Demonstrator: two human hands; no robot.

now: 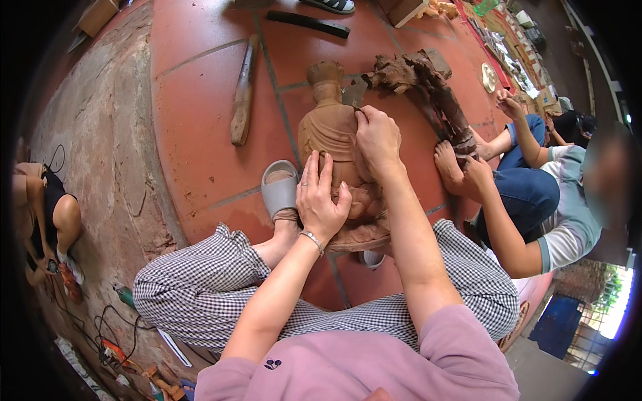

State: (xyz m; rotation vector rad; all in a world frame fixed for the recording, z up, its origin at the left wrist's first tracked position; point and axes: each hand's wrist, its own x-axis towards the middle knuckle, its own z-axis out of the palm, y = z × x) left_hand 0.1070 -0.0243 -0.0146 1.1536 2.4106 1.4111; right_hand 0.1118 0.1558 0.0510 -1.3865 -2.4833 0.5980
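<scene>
A brown carved statue of a seated, robed figure (328, 127) stands between my legs on the tiled floor. My left hand (321, 206) lies against its lower front, fingers stretched and partly spread. At the statue's shoulder on the right, my right hand (380, 142) is closed in a pinch, its fingertips touching the surface. A small dark edge shows at those fingertips; what it belongs to is hidden. The statue's base (361, 239) sits close to my knees, partly covered by my forearms.
A wooden mallet-like stick (245, 93) lies left of the statue, and a dark curved bar (307, 24) beyond it. To the right, another person (528, 194) sits holding a gnarled brown carving (441, 93). Cables and a power tool (117, 351) lie at lower left, near a further person (50, 207).
</scene>
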